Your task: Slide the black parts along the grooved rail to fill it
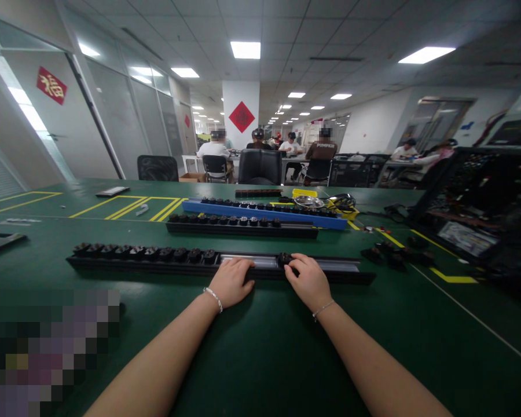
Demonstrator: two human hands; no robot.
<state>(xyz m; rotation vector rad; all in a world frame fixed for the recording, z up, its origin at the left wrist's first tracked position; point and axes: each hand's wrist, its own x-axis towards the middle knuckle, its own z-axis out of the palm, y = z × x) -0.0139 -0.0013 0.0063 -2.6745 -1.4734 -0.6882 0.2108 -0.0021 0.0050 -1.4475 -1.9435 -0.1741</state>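
Note:
Across the green table in front of me lies a long black rail point(151, 267) with an open channel. A row of black socket modules point(151, 253) fills its left part. My left hand point(231, 282) grips the rail just right of that row, fingers over the channel and thumb on the near side. Between the thumb and fingers of my right hand point(307, 279) is a single black socket module point(283, 259), sitting at the channel with a gap between it and the row. Its underside is hidden.
Behind lie another black rail point(243, 229) and a blue tray point(264, 209), both carrying modules. Further right are a metal dish point(309, 201), a yellow bin point(349, 208), loose black parts point(388, 253) and a dark equipment rack point(469, 202). Several people sit at far tables.

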